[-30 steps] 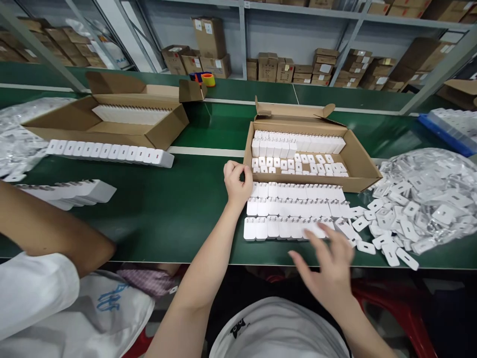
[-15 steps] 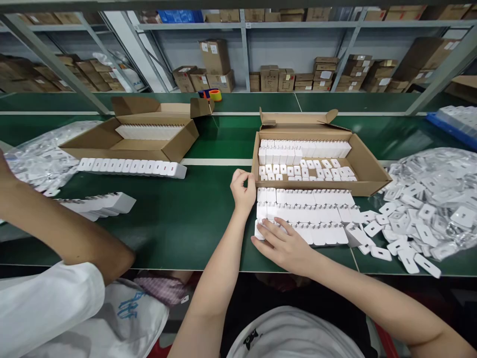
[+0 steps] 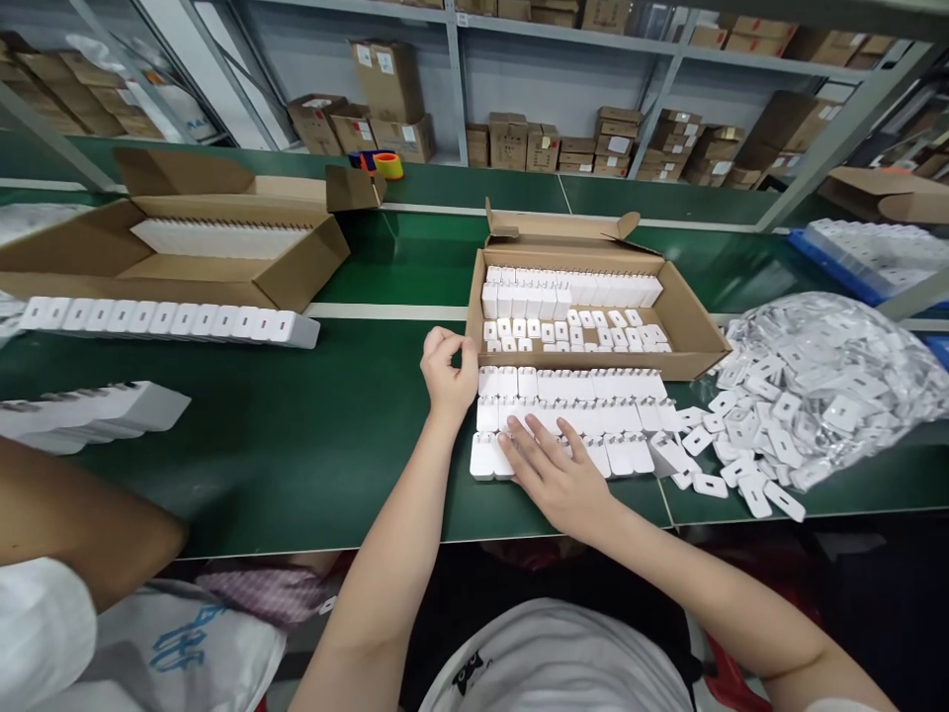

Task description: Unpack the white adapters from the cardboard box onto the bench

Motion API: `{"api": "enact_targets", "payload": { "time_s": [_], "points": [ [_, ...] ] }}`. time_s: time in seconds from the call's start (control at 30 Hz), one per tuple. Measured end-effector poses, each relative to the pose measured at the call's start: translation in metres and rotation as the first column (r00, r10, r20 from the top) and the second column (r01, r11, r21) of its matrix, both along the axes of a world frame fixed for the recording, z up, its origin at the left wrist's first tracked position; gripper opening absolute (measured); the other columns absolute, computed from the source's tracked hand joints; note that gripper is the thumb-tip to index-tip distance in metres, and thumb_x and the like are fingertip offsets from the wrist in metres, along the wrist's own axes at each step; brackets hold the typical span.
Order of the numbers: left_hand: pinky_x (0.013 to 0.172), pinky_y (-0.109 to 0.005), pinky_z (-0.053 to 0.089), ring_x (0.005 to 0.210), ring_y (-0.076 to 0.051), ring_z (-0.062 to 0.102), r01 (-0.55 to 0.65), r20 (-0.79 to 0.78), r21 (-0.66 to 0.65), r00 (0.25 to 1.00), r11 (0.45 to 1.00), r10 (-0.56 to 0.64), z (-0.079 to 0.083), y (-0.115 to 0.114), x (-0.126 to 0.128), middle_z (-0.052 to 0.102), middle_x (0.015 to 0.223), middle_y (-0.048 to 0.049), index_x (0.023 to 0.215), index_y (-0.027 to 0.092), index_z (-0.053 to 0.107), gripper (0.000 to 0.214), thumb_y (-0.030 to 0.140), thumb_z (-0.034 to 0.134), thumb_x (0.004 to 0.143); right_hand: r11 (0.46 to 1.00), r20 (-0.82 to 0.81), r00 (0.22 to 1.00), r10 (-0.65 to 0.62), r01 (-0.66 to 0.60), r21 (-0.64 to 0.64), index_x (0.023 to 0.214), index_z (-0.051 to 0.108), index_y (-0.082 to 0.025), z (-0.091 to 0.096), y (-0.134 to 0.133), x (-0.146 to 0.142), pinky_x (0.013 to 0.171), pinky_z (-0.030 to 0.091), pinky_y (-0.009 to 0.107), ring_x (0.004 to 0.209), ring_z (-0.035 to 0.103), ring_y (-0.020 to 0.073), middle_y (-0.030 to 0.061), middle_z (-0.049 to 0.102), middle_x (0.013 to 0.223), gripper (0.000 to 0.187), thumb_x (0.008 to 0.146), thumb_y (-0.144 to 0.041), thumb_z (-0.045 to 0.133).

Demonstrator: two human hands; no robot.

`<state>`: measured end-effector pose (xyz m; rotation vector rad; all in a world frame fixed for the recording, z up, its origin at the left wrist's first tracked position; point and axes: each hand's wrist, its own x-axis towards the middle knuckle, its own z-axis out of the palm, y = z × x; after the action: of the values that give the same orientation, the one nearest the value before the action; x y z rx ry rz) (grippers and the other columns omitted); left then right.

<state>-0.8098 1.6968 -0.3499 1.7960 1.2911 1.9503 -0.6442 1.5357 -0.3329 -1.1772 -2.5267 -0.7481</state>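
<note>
Three rows of white chargers lie on the green table in front of an open cardboard box partly filled with more chargers. My right hand lies flat with fingers spread on the left part of the nearest row. My left hand is curled at the left end of the rows, fingertips pinched together beside the box's corner; what it pinches, if anything, is too small to see.
A heap of bagged chargers lies at the right. A co-worker's arm is at lower left, with charger rows and a second open box. Shelves of cartons stand behind.
My right hand swept in from the lower right onto the nearest row, then slid slightly further onto it. My left hand stayed curled at the rows' left end.
</note>
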Motion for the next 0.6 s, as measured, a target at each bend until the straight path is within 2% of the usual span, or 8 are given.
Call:
{"api": "enact_targets", "payload": {
  "time_s": [0.17, 0.33, 0.47, 0.6],
  "points": [
    [0.068, -0.031, 0.043, 0.070, -0.017, 0.051, -0.006, -0.028, -0.011, 1.000, 1.000, 0.006, 0.001, -0.001, 0.000, 0.048, 0.070, -0.0018, 0.064, 0.019, 0.058, 0.027, 0.019, 0.052, 0.090, 0.999, -0.070, 0.997, 0.037, -0.036, 0.008, 0.137, 0.055, -0.013, 0.002, 0.000, -0.001, 0.115, 0.032, 0.053, 0.135, 0.048, 0.0325, 0.0156, 0.053, 0.144, 0.044, 0.097, -0.032, 0.057],
    [0.066, -0.030, 0.041, 0.069, -0.016, 0.050, 0.013, -0.013, 0.035, 1.000, 0.999, -0.012, -0.001, 0.001, 0.000, 0.047, 0.069, -0.0016, 0.063, 0.019, 0.057, 0.027, 0.018, 0.052, 0.090, 0.990, -0.150, 0.979, 0.139, -0.142, -0.007, 0.115, 0.067, -0.013, 0.015, -0.013, 0.013, 0.109, 0.040, 0.047, 0.128, 0.054, 0.0290, 0.0124, 0.065, 0.131, 0.024, 0.094, -0.012, 0.058],
    [0.066, -0.031, 0.041, 0.069, -0.017, 0.049, 0.006, -0.025, 0.043, 1.000, 0.999, -0.005, -0.002, 0.001, 0.000, 0.045, 0.069, -0.0019, 0.064, 0.020, 0.057, 0.027, 0.018, 0.051, 0.090, 0.985, -0.150, 0.977, 0.149, -0.160, -0.062, 0.112, 0.067, -0.012, 0.014, -0.015, 0.027, 0.103, 0.044, 0.049, 0.124, 0.056, 0.0310, 0.0129, 0.065, 0.130, 0.027, 0.093, -0.003, 0.049],
    [0.068, -0.033, 0.043, 0.071, -0.018, 0.051, -0.007, -0.043, 0.013, 0.999, 1.000, 0.007, -0.003, 0.000, 0.001, 0.047, 0.071, -0.0028, 0.065, 0.020, 0.056, 0.026, 0.019, 0.050, 0.090, 0.988, -0.214, 0.971, 0.105, -0.126, -0.086, 0.110, 0.067, -0.014, 0.013, -0.017, 0.021, 0.104, 0.043, 0.048, 0.125, 0.056, 0.0293, 0.0120, 0.066, 0.128, 0.022, 0.093, -0.009, 0.056]
  ]
}}
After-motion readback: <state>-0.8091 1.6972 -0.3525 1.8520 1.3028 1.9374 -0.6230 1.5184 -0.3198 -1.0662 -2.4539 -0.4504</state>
